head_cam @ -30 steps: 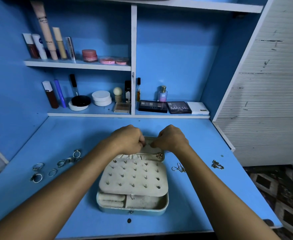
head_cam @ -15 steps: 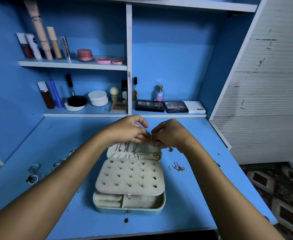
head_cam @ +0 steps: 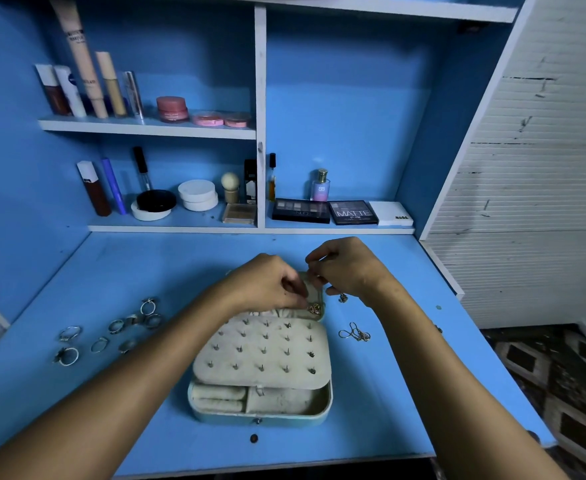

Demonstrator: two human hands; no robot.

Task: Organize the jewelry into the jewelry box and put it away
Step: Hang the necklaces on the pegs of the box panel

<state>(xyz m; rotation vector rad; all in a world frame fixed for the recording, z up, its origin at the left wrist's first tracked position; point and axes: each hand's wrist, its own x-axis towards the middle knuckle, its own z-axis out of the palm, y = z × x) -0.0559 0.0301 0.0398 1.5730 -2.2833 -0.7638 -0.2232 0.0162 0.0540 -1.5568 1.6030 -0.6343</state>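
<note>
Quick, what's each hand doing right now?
Left hand: fingers curled, pinching something small at the jewelry box lid.
Right hand: pinching a thin chain.

Blue desk (head_cam: 118,271) with shelves (head_cam: 146,128); patterned floor (head_cam: 561,393).

**Matt felt, bright metal**

The jewelry box (head_cam: 260,415) has a smooth pale shell and a matt, cloth-like cream lining; small metal pins stud its earring panel (head_cam: 262,351). The rings (head_cam: 111,332) and loose chain (head_cam: 353,333) gleam as polished metal. The blue table (head_cam: 371,410) looks painted, smooth and scuffed.
</note>
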